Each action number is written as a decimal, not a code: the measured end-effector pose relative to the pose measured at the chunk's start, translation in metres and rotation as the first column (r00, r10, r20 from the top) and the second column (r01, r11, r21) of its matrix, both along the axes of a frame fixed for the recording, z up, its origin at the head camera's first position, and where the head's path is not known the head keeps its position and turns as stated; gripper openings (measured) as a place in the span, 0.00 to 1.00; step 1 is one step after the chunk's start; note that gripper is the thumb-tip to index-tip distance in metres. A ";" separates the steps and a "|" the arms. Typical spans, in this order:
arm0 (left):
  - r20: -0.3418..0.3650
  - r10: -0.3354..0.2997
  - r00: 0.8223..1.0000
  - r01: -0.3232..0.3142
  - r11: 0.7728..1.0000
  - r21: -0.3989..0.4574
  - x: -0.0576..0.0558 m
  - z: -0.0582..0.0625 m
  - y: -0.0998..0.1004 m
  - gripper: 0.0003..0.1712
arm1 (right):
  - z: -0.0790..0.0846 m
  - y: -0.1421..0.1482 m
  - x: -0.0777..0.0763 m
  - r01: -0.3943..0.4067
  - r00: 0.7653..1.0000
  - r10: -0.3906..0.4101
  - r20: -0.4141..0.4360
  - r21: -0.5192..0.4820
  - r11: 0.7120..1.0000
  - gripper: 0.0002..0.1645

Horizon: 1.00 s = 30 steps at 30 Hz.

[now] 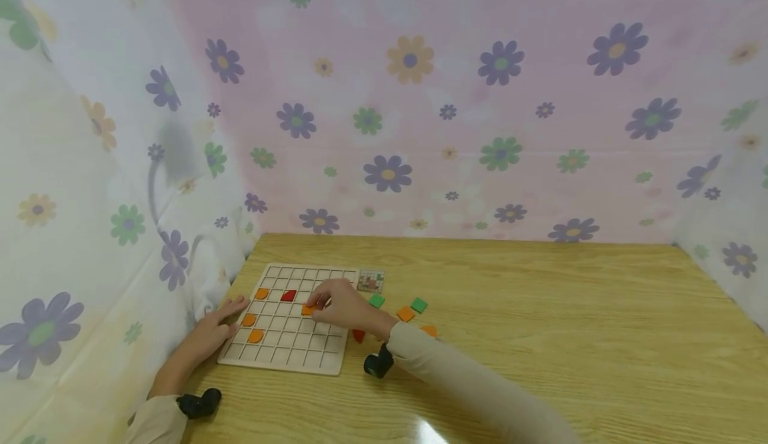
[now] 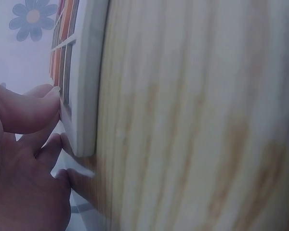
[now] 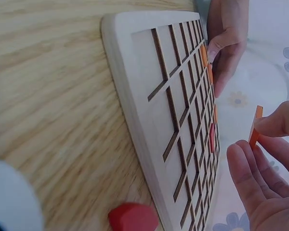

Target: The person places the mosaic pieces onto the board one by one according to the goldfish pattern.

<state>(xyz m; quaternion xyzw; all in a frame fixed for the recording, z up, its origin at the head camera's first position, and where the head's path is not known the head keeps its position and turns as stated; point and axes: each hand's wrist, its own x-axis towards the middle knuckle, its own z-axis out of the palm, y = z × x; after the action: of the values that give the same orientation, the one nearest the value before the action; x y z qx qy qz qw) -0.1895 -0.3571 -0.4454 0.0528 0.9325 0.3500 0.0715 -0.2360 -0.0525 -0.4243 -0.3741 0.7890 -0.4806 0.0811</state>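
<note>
A pale wooden grid board [image 1: 294, 359] lies on the left of the table. Three orange round pieces [image 1: 255, 336] sit along its left side, and a red piece [image 1: 289, 295] lies in an upper cell. Over the board, my right hand [image 1: 341, 305] pinches an orange tile [image 3: 256, 126] between thumb and fingers; the right wrist view shows it raised off the grid. My left hand [image 1: 209, 335] rests at the board's left edge, fingers extended, its thumb touching the rim in the left wrist view.
Right of the board are green tiles [image 1: 419, 305], orange tiles [image 1: 406, 314] and a red piece [image 1: 358, 335], some partly behind the right arm. A small patterned card [image 1: 371, 280] lies by the board's upper right corner. Flowered cloth [image 1: 444, 164] hangs behind the wooden table [image 1: 540, 337].
</note>
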 end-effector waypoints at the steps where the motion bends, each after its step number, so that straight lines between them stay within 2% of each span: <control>1: 0.001 -0.003 1.000 0.003 1.000 -0.001 0.000 0.000 0.000 0.30 | 0.000 -0.003 -0.001 -0.001 1.000 0.001 -0.003 0.002 1.000 0.08; 17: -0.013 0.000 1.000 0.000 1.000 0.008 0.001 0.000 0.001 0.30 | -0.022 -0.049 -0.025 0.048 0.998 -0.046 -0.045 0.056 0.997 0.08; 23: 0.003 0.007 1.000 -0.007 1.000 0.016 0.001 -0.001 0.000 0.30 | -0.031 -0.063 -0.028 0.079 0.993 -0.071 -0.094 0.077 0.994 0.05; 27: 0.010 0.011 1.000 -0.011 1.000 0.028 0.000 0.000 0.001 0.30 | -0.030 -0.067 -0.026 0.089 0.989 -0.078 -0.124 0.081 0.993 0.01; 30: 0.006 0.011 1.000 -0.011 1.000 0.024 -0.001 0.001 0.001 0.31 | -0.027 -0.069 -0.024 0.073 0.988 -0.059 -0.140 0.096 0.993 0.14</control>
<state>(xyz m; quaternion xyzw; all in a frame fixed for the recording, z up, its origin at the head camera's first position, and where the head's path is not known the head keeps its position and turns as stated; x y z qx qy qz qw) -0.1902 -0.3563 -0.4447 0.0473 0.9283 0.3618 0.0717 -0.2597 -0.1212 -0.4511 -0.3750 0.8280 -0.4158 0.0296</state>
